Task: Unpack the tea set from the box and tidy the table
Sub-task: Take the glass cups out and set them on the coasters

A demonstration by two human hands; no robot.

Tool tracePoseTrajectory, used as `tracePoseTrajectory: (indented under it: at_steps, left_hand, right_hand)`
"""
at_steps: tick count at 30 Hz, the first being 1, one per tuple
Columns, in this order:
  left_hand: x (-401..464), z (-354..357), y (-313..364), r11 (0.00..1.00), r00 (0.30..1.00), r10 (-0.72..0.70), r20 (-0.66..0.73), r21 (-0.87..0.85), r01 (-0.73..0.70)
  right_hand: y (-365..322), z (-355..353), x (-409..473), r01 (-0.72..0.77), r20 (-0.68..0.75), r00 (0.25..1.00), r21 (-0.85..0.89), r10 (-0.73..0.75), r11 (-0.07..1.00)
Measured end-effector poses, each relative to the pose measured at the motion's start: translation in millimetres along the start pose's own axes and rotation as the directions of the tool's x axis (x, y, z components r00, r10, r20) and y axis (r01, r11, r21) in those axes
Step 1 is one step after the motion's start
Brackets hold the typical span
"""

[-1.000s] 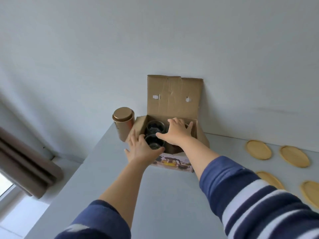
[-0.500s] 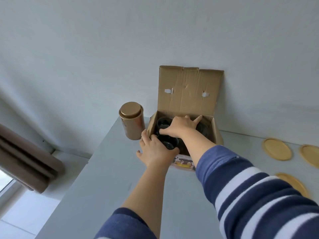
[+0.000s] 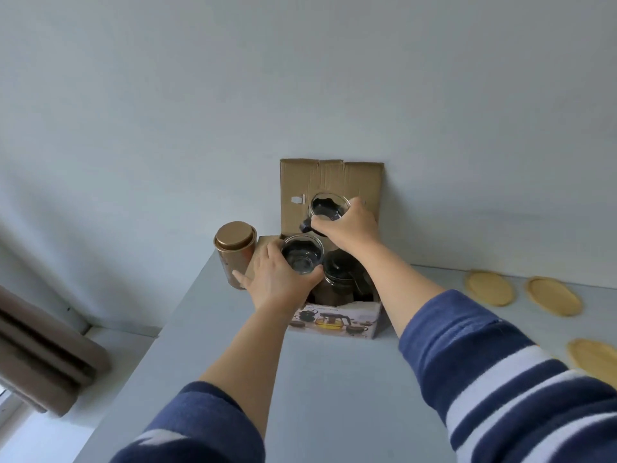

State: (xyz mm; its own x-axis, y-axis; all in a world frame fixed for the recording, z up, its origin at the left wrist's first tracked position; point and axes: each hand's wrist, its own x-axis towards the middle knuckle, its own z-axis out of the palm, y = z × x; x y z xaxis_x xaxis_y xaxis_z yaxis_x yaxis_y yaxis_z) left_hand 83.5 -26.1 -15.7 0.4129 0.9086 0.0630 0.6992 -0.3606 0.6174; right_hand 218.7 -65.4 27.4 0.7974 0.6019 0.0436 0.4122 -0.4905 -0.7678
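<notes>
An open cardboard box (image 3: 337, 320) with a printed front stands against the wall, its lid (image 3: 364, 182) upright. My left hand (image 3: 273, 284) grips a clear glass cup (image 3: 302, 257) above the box's left side. Higher up, in front of the lid, my right hand (image 3: 347, 225) holds a second glass cup (image 3: 327, 208) with a dark handle. Inside the box a dark-lidded glass teapot (image 3: 342, 272) shows between my arms.
A bronze tea tin (image 3: 235, 253) stands just left of the box, close to my left hand. Three wooden coasters (image 3: 489, 287) (image 3: 554, 295) (image 3: 592, 357) lie on the grey table (image 3: 334, 396) at the right. The table's left edge drops to a window and curtain.
Both hands have risen out of the box, each lifting a glass cup. The teapot underneath has come into sight.
</notes>
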Motion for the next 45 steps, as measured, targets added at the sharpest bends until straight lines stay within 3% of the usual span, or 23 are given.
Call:
tracePoseTrajectory:
  at_steps: [3, 6, 12, 19, 29, 34, 45]
  left_hand:
    - [-3.0, -7.4, 25.3, 0.997, 0.997, 0.074, -0.004, -0.022, -0.074]
    - [-9.5, -2.8, 51.8, 0.986, 0.987, 0.157, 0.02, -0.067, -0.155]
    - [-47.4, 54.2, 118.0, 0.96, 0.959, 0.262, 0.105, -0.134, -0.247]
    - [-92.1, 141.9, 181.1, 0.952, 0.921, 0.291, 0.259, -0.169, -0.253]
    - [-80.3, 260.4, 220.2, 0.973, 0.9, 0.198, 0.387, -0.189, -0.133]
    - [-63.4, 299.7, 222.8, 0.97, 0.897, 0.193, 0.397, -0.216, -0.113]
    - [-64.2, 316.2, 222.1, 0.964, 0.887, 0.258, 0.382, -0.037, -0.265]
  right_hand:
    - [14.2, -35.3, -8.4, 0.035, -0.166, 0.986, 0.154, -0.009, 0.987]
    - [39.1, -69.3, -19.2, -0.028, -0.279, 0.955, 0.239, 0.097, 0.971]
    - [124.5, -150.1, -48.0, -0.152, -0.487, 0.828, 0.281, 0.277, 0.948]
    - [230.8, -227.5, -64.1, -0.387, -0.462, 0.766, 0.223, 0.447, 0.895]
    - [348.8, -242.7, -25.4, -0.453, -0.393, 0.785, 0.164, 0.479, 0.876]
    - [381.6, -230.7, 3.0, -0.429, -0.389, 0.804, 0.143, 0.449, 0.892]
    - [403.4, -214.6, 19.6, -0.481, -0.416, 0.782, 0.072, 0.465, 0.874]
